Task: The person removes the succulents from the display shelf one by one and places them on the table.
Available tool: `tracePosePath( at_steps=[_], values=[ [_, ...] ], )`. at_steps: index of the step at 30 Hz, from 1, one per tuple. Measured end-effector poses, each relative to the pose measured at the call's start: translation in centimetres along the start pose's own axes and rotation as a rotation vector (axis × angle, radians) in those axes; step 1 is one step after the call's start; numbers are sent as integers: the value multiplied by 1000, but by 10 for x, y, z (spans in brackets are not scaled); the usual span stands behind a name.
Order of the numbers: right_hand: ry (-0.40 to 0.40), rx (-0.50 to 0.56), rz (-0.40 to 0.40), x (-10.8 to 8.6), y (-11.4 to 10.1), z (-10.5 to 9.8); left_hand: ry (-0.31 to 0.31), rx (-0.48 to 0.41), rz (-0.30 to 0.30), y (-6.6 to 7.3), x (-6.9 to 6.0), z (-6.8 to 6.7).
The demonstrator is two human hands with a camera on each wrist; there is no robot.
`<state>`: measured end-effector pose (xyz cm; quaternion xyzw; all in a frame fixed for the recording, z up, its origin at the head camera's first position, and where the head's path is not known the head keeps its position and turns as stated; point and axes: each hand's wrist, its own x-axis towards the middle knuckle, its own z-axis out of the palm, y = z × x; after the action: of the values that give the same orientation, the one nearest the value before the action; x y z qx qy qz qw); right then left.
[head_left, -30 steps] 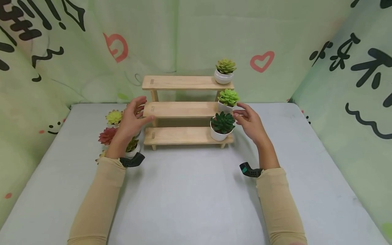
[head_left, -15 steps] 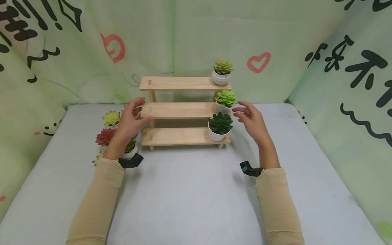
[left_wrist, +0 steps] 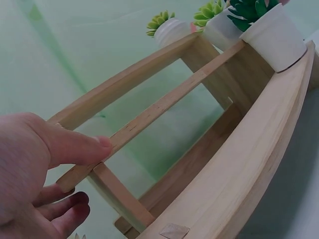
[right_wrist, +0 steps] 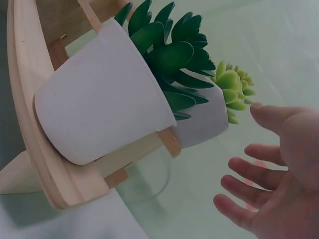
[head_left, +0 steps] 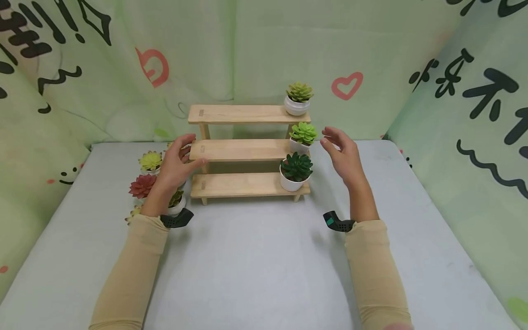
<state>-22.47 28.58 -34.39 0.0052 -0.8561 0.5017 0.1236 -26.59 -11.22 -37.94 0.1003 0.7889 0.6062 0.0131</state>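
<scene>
A three-tier wooden plant stand (head_left: 243, 185) stands on the table. My left hand (head_left: 173, 165) grips the left end of its middle shelf; in the left wrist view the thumb (left_wrist: 82, 149) lies on the board and the fingers curl below. At the stand's right end sit a dark green succulent (head_left: 296, 167) on the bottom shelf, a bright green succulent (head_left: 303, 134) on the middle and a yellow-green succulent (head_left: 299, 93) on top, all in white pots. Just right of the bright green one, my right hand (head_left: 345, 158) is held with fingers spread apart, touching nothing.
Several more potted succulents, among them a yellow one (head_left: 150, 160) and a red one (head_left: 142, 185), stand left of the stand, partly behind the left forearm. A green printed curtain (head_left: 264, 50) closes off the back and sides of the white table (head_left: 255, 266).
My right hand has drawn back a little from the pots, up and to the right, and its fingers have spread. The left hand keeps its grip on the middle shelf; the stand stays put.
</scene>
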Motion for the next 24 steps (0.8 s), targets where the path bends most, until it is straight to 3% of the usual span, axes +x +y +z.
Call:
tracePosePath(
  at_steps=[10,18,24],
  values=[
    [71,47,-18,14,-14,1,0,-12,-36,1,1,-2],
    [71,47,-20,23,-21,4,-39,1,-53,5,1,-1],
    [48,32,-25,29,-29,6,-32,-19,-79,3,-1,-1]
  ],
)
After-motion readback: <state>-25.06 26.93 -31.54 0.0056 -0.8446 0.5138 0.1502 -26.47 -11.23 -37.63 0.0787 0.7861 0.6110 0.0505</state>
